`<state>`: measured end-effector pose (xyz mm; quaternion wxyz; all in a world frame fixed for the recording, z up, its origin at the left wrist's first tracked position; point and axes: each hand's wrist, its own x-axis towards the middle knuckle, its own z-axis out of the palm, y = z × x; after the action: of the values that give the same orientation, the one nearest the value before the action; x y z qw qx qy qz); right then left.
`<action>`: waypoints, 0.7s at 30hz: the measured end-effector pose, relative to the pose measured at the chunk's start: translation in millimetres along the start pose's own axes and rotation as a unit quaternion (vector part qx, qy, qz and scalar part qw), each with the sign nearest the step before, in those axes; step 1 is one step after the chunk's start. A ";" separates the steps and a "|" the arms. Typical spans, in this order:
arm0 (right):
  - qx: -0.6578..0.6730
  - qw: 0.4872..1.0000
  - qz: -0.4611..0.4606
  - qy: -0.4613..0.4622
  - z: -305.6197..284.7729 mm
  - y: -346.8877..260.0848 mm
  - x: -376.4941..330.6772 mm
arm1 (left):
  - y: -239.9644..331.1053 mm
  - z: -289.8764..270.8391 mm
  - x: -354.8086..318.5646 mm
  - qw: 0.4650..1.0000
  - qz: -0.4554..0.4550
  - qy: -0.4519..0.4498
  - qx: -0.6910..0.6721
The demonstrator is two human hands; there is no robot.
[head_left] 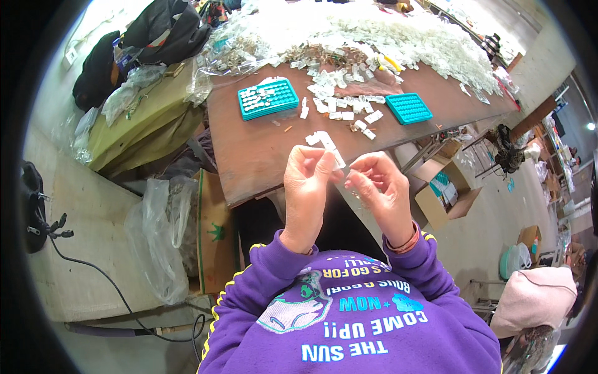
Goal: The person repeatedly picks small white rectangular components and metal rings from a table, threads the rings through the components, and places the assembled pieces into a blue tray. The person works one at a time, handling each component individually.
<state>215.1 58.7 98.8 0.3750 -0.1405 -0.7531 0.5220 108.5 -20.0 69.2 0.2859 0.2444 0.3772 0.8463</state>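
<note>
My left hand [306, 190] is raised over the table's near edge, its thumb and fingers pinched together on a small white card [338, 159]. More white pieces [319, 138] show just beyond those fingertips; whether they are held or lie on the table I cannot tell. Close beside it on the right, my right hand [383, 190] has its thumb and fingertips drawn together near the card's edge. What they pinch is too small to name. Past both hands, several small white cards [349, 114] lie scattered on the brown table [249, 162].
A teal tray with round white pieces [269, 100] stands at left on the table, another teal tray [408, 108] at right. A large heap of clear plastic pieces [398, 37] covers the far side. Below are a cardboard box [215, 243] at left and an open box [445, 193] at right.
</note>
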 end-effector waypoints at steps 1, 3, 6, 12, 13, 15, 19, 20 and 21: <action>0.033 0.999 0.039 0.005 -3.8 -3.3 -1.8 | 0.5 1.6 -1.4 1.000 -0.009 -0.003 0.004; 0.102 0.990 0.099 0.000 -8.8 -8.2 -3.4 | 1.4 5.8 -3.8 1.000 -0.014 -0.018 0.007; 0.095 0.992 0.078 -0.008 -3.9 -10.8 -5.6 | 5.3 10.4 -7.4 0.999 0.003 -0.043 0.008; 0.103 0.991 0.082 -0.001 0.6 -9.8 -5.6 | 6.2 10.5 -8.4 0.997 0.041 -0.032 0.049; 0.088 0.993 0.083 0.004 1.7 -9.6 -6.2 | 5.5 9.7 -8.5 0.997 0.045 -0.027 0.054; 0.087 0.994 0.069 0.001 2.9 -9.1 -6.5 | 4.8 7.8 -8.8 0.997 0.044 -0.022 0.055; 0.088 0.994 0.070 -0.002 5.0 -6.2 -4.3 | 5.2 5.0 -9.0 0.999 0.019 -0.030 0.039; 0.089 0.993 0.077 -0.014 4.6 -5.3 -3.7 | 5.4 4.5 -9.1 0.999 0.012 -0.032 0.035; 0.088 0.992 0.086 -0.025 4.1 -4.2 -3.0 | 5.2 4.3 -9.2 0.999 0.013 -0.029 0.033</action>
<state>215.0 52.3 100.6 0.3211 -0.1582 -0.6982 0.6200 116.3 -26.9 74.0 0.2774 0.2829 0.3934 0.8296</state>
